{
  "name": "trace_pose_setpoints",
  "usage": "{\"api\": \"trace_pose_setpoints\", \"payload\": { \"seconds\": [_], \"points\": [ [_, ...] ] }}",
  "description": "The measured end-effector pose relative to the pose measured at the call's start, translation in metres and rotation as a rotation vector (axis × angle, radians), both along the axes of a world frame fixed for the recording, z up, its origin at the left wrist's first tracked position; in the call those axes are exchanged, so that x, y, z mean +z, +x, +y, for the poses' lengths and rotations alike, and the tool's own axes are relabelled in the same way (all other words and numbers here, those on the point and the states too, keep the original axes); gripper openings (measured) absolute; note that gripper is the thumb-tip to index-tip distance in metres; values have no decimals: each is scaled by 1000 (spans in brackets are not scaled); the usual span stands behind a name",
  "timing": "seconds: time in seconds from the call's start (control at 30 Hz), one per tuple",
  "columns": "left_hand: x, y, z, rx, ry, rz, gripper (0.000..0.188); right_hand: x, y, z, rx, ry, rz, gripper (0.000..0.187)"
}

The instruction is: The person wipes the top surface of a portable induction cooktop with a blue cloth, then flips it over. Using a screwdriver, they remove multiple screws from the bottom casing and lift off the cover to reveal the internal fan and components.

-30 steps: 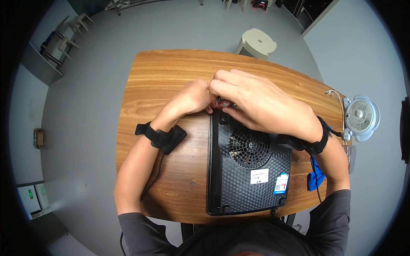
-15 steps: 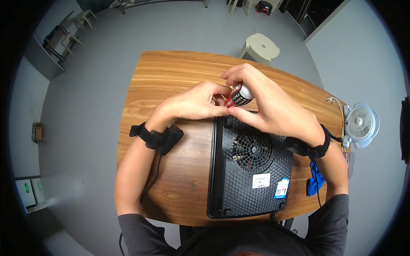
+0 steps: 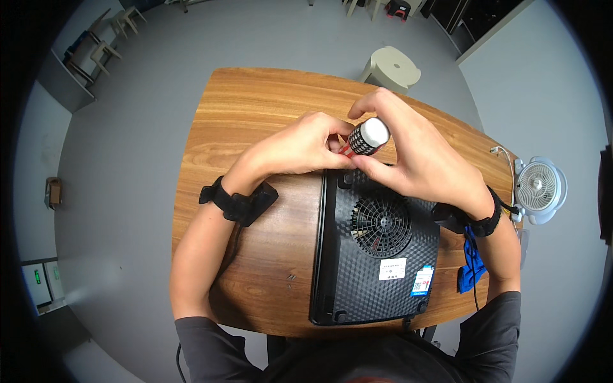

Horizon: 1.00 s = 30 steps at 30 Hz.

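Observation:
An induction cooker lies upside down on the table, its black textured base and round fan grille facing up. At its far left corner is a screwdriver with a red and black handle and a pale end cap, tilted toward me. My right hand curls around the handle, thumb low and index finger arched over the far side. The fingers of my left hand close around the screwdriver's lower end. The tip and whatever it touches are hidden behind the hands.
Several small screws lie on the wooden table left of the cooker. To the right are a blue cloth and a small white fan with a cable. A beige stool stands beyond the far edge.
The screwdriver's end cap has swung right and toward me, showing more of its top. My right hand has shifted slightly right with it; my left hand stays at the lower end.

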<state>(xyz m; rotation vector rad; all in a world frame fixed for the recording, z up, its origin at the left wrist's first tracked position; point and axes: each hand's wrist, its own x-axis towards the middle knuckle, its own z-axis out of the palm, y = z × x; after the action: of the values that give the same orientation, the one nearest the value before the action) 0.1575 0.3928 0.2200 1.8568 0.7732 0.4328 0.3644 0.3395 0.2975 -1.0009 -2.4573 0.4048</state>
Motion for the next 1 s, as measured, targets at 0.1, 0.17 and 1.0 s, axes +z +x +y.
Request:
{"api": "trace_pose_setpoints", "payload": {
  "seconds": [0.1, 0.17, 1.0],
  "points": [
    [-8, 4, 1, 14, 116, -23, 35, -5, -1, 3, -75, -75, -15, 37],
    [-14, 9, -1, 53, 203, -56, 36, -8, -1, 6, -81, -97, 10, 37],
    [-20, 10, 0, 77, 141, -149, 33, -7, 0, 7, -84, -114, 92, 35]
  ]
}}
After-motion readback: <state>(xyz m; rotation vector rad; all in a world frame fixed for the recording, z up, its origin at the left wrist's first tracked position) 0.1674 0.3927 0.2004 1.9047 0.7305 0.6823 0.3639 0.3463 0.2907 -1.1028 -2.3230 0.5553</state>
